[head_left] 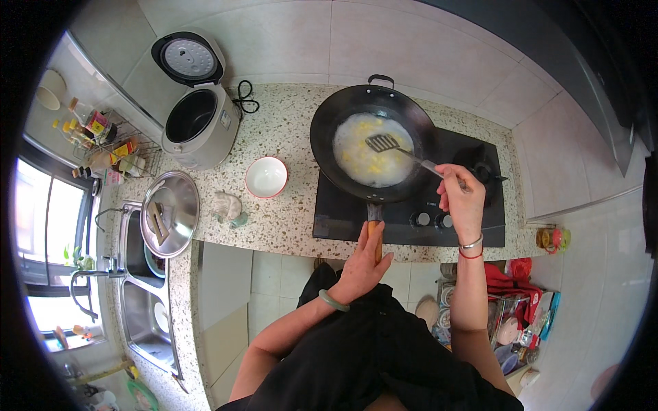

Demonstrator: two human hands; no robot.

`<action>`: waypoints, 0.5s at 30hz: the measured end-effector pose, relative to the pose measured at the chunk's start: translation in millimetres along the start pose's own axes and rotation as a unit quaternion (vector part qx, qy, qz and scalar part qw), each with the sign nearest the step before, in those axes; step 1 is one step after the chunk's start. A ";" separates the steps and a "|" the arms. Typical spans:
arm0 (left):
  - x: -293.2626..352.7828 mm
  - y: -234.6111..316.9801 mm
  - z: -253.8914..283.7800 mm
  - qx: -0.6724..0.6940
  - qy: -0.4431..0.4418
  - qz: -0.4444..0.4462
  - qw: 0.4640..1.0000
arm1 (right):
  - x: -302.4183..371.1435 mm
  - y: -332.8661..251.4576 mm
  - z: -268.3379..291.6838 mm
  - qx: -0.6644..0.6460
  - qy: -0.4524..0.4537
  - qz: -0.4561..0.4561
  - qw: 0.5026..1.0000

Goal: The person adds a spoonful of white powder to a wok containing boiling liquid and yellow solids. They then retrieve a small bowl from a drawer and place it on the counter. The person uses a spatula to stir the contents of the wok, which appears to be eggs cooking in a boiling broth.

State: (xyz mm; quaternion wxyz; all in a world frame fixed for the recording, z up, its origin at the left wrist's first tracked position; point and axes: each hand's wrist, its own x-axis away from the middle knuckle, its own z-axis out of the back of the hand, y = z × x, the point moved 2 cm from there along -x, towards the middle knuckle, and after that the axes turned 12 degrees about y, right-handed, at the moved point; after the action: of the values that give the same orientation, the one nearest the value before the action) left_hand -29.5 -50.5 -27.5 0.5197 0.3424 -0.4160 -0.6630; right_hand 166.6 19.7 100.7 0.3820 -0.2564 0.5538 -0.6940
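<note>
A black wok [325, 147] sits on the stove, holding pale, cloudy liquid with yellow bits [363, 154], perhaps egg. My right hand [462, 195] is closed around the grip of a slotted spatula [382, 142], whose black head dips into the liquid. My left hand [363, 264] is closed on the wok's wooden handle [374, 229] at the near side, thumb to its right. Part of the handle is hidden under the fingers.
The black gas hob [404, 233] has two knobs and a second burner at right. Left of it are a white bowl [266, 178], a rice cooker [205, 140] with its lid up, and a steel lid [179, 205] beside the double sink [140, 322]. A range hood [576, 75] overhangs the right.
</note>
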 end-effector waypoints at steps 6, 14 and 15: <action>-1.0 3.0 1.8 0.016 -0.017 0.029 0.999 | -12.0 12.4 -15.0 -0.040 0.001 -0.005 0.999; -0.7 3.7 2.2 0.009 -0.010 0.017 1.000 | -19.3 16.9 -29.3 -0.034 -0.011 -0.006 0.999; -0.9 4.5 2.7 0.009 -0.012 0.019 1.000 | -20.1 17.5 -30.0 -0.034 -0.014 -0.007 0.999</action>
State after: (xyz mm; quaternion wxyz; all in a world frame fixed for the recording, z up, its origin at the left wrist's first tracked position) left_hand -29.8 -49.6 -22.3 0.5245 0.3312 -0.4345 -0.6530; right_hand 159.1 51.6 77.5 0.3759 -0.2833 0.5699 -0.6736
